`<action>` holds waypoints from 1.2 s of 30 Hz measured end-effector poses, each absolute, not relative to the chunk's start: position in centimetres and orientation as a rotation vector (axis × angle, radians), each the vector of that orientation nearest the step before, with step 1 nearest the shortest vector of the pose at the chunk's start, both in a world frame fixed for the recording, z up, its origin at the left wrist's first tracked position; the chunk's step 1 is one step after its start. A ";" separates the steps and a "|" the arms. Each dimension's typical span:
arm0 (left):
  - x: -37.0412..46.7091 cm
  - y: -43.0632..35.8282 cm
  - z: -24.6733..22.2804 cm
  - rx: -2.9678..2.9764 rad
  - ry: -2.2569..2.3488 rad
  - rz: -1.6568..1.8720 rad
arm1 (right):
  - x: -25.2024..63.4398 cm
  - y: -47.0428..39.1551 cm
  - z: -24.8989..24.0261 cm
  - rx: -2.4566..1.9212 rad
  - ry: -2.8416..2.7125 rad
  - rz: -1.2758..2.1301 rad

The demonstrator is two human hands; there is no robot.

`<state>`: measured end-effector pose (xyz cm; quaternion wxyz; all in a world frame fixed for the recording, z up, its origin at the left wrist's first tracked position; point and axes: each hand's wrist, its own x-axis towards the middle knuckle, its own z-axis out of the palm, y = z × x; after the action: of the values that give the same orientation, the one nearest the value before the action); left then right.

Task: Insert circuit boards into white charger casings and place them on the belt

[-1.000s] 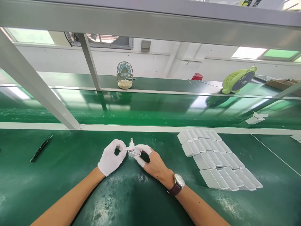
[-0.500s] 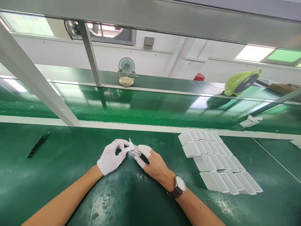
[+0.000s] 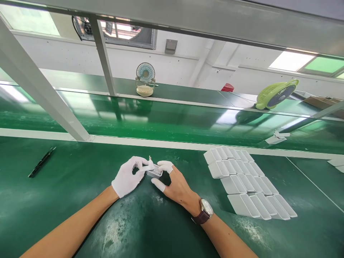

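My left hand, in a white glove, pinches a small white plastic piece between thumb and fingertips. A part with metal prongs stands up beside that piece, over an open white plastic housing. My right hand wears white finger cots and grips the housing from the right. Its forefingers touch the far right rim, and the thumb is near the front side. Small parts inside the housing are too tiny to make out.
Rows of open white housings stand to the right on the green table. A black pen lies at left. Beyond a white rail, a green conveyor belt carries a white part. Two fans stand behind; a metal post rises at left.
The white part on the belt has moved left. My right thumb has shifted slightly left and the housing shows a little more of its open top. The left hand keeps its pinch.
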<state>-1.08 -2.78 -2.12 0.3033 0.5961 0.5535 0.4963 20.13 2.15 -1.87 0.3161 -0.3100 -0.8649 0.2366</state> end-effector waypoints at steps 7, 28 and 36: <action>-1.3 -2.7 -2.3 1.595 1.466 1.308 | 20.4 2.3 -2.0 -0.773 -2.290 0.589; 1.1 -3.7 -1.9 2.034 1.340 1.424 | 18.3 0.4 -0.3 -0.853 -1.133 2.091; 1.0 -3.8 -1.8 2.149 1.365 1.485 | 18.2 0.3 -0.5 -0.869 -1.235 2.076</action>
<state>0.97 -3.76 -1.85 0.0971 0.7257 0.4608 0.5016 18.19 0.27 -0.47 0.2833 -0.3248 -0.4613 0.7756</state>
